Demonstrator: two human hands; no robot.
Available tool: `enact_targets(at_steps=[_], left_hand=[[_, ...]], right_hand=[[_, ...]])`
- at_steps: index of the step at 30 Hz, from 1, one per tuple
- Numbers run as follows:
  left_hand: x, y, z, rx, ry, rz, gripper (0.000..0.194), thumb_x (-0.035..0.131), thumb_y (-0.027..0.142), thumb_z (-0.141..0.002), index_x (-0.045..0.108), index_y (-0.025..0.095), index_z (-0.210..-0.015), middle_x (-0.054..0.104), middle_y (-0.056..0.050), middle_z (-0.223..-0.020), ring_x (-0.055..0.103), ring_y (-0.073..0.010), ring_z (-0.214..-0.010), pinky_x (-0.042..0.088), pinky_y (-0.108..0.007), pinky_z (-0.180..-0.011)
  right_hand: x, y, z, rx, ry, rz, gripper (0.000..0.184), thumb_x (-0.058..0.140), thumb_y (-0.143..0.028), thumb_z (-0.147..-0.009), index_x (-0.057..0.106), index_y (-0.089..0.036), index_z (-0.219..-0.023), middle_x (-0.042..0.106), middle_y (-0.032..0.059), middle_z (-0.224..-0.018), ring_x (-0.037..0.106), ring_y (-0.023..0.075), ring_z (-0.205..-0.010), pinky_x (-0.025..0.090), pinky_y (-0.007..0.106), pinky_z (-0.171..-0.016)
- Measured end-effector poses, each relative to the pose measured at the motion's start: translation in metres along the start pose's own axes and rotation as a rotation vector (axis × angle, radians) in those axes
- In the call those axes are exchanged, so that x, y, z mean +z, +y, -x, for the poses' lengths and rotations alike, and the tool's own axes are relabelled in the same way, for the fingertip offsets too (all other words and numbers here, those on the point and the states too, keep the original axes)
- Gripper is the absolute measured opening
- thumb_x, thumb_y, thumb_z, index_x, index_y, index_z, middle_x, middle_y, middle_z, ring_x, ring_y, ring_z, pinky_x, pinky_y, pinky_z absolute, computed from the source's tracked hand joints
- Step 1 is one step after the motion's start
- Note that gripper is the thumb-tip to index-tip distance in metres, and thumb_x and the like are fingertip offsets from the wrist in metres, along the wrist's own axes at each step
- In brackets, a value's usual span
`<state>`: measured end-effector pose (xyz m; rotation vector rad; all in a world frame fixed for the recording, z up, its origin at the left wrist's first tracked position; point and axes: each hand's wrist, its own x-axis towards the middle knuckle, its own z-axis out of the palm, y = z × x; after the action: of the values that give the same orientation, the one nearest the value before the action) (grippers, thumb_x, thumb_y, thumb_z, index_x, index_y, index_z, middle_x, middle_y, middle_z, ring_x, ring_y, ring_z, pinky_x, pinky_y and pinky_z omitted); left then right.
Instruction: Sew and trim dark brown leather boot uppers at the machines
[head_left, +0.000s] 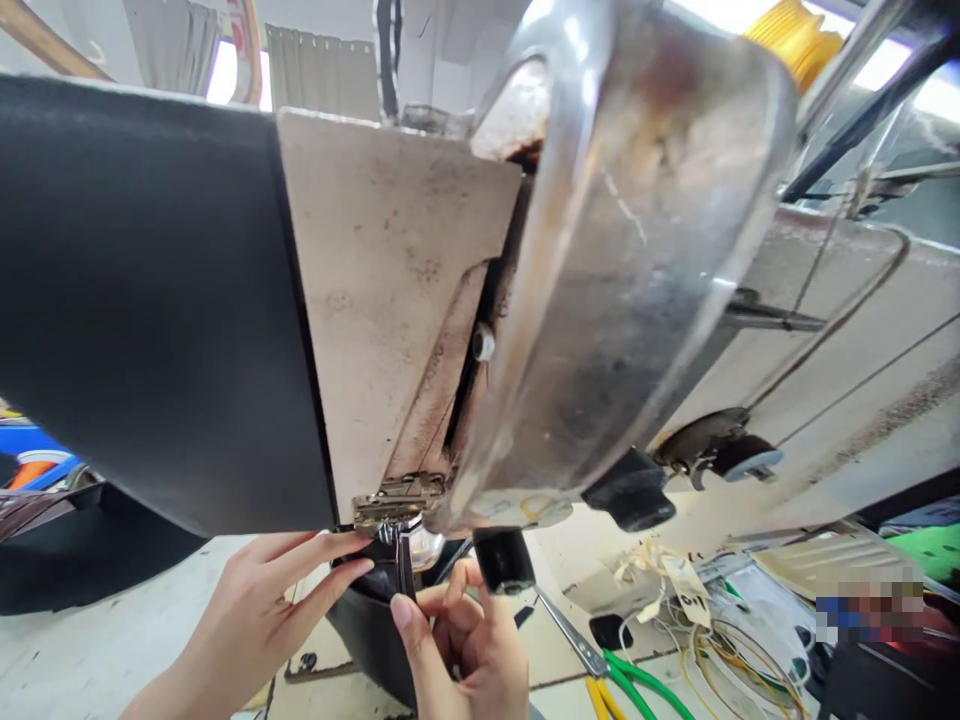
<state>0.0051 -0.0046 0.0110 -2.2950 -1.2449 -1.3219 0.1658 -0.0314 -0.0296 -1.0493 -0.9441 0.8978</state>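
In the head view, both my hands work at the lower end of a sewing machine's metal bed plate. My left hand pinches black material between index finger and thumb beside the metal fitting. My right hand has its thumb and curled fingers closed on a narrow black strip with pale lines along it. More black material hangs below, partly hidden by my hands. A shiny, worn metal machine head stands just above my right hand.
A large smooth black panel flanks the plate. Scissors-like snips with green and yellow handles lie at lower right. Beyond are tangled cords with a white tag. The machine arm carries thread discs; a yellow spool sits above.
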Motion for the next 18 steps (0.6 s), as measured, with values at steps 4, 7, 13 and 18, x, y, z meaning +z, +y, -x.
enact_targets(at_steps=[4, 7, 13, 18], left_hand=[[0.001, -0.004, 0.000, -0.027, 0.002, 0.026, 0.010, 0.062, 0.036, -0.096, 0.069, 0.030, -0.099, 0.078, 0.008, -0.084, 0.072, -0.0075, -0.066, 0.051, -0.011, -0.065], [0.001, -0.016, 0.004, -0.059, -0.039, 0.033, 0.013, 0.057, 0.024, -0.094, 0.070, 0.026, -0.096, 0.076, 0.005, -0.074, 0.068, -0.0092, -0.057, 0.048, -0.013, -0.057], [0.027, -0.054, -0.012, -0.255, -0.094, 0.102, 0.030, 0.054, 0.046, -0.083, 0.070, 0.024, -0.071, 0.069, -0.004, -0.062, 0.070, -0.0250, -0.072, 0.057, -0.031, -0.076], [0.027, -0.047, -0.005, -0.398, -0.019, 0.140, 0.044, 0.043, 0.055, -0.090, 0.072, 0.022, -0.093, 0.074, -0.008, -0.090, 0.067, -0.0306, -0.102, 0.055, -0.039, -0.091]], right_hand=[[0.000, -0.010, -0.006, -0.025, -0.064, -0.006, 0.033, 0.069, -0.046, -0.085, 0.045, -0.024, -0.085, 0.062, -0.0043, -0.064, 0.034, 0.0080, -0.047, 0.020, 0.024, -0.048], [0.000, -0.018, -0.015, -0.046, -0.128, 0.016, 0.031, 0.066, -0.048, -0.088, 0.049, -0.022, -0.082, 0.061, -0.0032, -0.065, 0.041, 0.0098, -0.051, 0.026, 0.024, -0.050], [0.000, -0.018, -0.017, -0.164, -0.192, 0.252, 0.029, 0.058, -0.049, -0.093, 0.054, -0.023, -0.082, 0.056, -0.0054, -0.058, 0.036, 0.0101, -0.044, 0.024, 0.026, -0.045], [-0.052, -0.053, -0.036, -0.544, -0.035, 0.518, 0.016, 0.065, -0.032, -0.088, 0.066, -0.025, -0.075, 0.068, -0.0038, -0.061, 0.058, 0.0105, -0.047, 0.043, 0.020, -0.051]])
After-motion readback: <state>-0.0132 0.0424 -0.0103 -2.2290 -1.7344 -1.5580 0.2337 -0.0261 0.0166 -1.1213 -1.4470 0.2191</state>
